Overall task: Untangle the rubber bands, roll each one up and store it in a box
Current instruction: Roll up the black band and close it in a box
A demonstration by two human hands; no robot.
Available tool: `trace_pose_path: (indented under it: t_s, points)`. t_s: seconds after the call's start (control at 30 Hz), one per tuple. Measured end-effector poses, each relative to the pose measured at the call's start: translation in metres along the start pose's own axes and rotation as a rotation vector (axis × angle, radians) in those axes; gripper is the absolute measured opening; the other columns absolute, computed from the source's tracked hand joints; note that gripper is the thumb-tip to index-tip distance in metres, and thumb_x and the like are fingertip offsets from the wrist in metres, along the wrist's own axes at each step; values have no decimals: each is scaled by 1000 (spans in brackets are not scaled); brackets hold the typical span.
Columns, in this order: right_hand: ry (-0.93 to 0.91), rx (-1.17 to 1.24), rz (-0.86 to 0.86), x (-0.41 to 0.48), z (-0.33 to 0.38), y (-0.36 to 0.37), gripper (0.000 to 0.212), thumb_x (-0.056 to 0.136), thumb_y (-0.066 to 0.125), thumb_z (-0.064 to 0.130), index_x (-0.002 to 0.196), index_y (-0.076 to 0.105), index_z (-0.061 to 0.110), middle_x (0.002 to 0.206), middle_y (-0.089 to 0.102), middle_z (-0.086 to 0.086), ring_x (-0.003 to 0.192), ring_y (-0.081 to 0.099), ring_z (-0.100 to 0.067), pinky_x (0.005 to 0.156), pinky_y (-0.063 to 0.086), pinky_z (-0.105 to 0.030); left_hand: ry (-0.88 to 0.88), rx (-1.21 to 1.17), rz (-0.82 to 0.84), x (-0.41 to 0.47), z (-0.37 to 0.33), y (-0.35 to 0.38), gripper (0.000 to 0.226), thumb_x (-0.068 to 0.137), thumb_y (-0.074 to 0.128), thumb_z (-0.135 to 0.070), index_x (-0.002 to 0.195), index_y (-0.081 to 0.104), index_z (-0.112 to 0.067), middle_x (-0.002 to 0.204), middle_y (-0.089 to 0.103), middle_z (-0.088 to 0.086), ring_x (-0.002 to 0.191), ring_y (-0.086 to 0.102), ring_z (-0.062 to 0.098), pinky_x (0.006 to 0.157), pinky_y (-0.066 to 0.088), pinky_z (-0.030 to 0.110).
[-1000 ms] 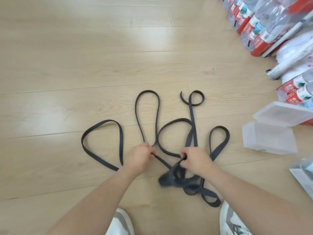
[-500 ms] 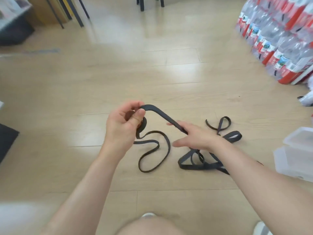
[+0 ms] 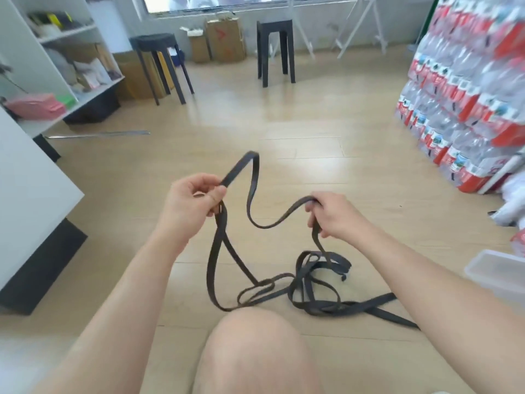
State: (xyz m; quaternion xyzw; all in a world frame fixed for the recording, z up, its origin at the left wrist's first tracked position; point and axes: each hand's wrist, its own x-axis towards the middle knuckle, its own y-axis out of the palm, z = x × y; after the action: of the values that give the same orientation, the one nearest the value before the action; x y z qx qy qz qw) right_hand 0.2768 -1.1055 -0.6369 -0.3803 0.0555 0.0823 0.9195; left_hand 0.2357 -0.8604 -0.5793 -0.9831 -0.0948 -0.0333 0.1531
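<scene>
Wooden floor (image 3: 312,132), person seated or crouched, one bare knee (image 3: 255,345) at the near edge. Left hand (image 3: 193,201) is raised above the floor, fingers curled, thumb and forefinger pinching a dark flat rubber band (image 3: 250,199). From that pinch the band rises to a sharp peak, drops into a slack curve, then climbs to the right hand (image 3: 335,216), whose fingers are curled round it. Two strands hang from the left hand down to the floor; one strand drops from the right hand into the tangle (image 3: 326,308). The tangle lies on the floor just beyond the knee, between the forearms, loops crossing, one strap trailing under the right forearm. How many bands are in it cannot be told. A clear plastic box (image 3: 497,277) sits on the floor at the right edge, apart from the tangle. Stacked packs of bottled water (image 3: 466,98) stand at the far right; two dark stools (image 3: 274,49) and a white shelf unit (image 3: 56,66) lie further back.
</scene>
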Motion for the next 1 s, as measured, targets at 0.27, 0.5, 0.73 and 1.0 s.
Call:
trace_pose_path:
  t_s: [0.27, 0.5, 0.73, 1.0]
  points:
    - [-220, 768, 165, -30, 131, -57, 20, 103, 44, 22, 97, 58, 9, 69, 60, -7, 51, 61, -17, 51, 54, -26, -51, -11, 411, -35, -10, 43, 15, 77, 75, -4, 76, 62, -13, 66, 58, 0, 50, 53, 10, 52, 44, 20]
    - [-138, 522, -20, -41, 99, -72, 53, 85, 61, 56, 118, 57, 15, 105, 63, -1, 85, 65, -13, 64, 53, -26, -1, -122, 326, -32, -27, 32, 3, 87, 65, -9, 87, 68, -7, 68, 56, 11, 51, 44, 13, 52, 36, 23]
    - [-159, 452, 247, -59, 53, -3, 28, 89, 68, 28, 115, 61, 25, 85, 72, 5, 80, 67, -6, 64, 47, -23, 67, 97, 264, -9, -64, 36, 12, 84, 71, -15, 80, 67, -5, 55, 58, 2, 45, 49, 10, 46, 43, 18]
    - [-274, 276, 153, 8, 107, -10, 8, 88, 69, 18, 92, 72, 13, 78, 67, 2, 76, 61, -13, 63, 53, -25, -54, 77, -113, 17, -44, -10, 6, 83, 73, -15, 82, 69, -11, 64, 63, 4, 56, 58, 13, 64, 55, 28]
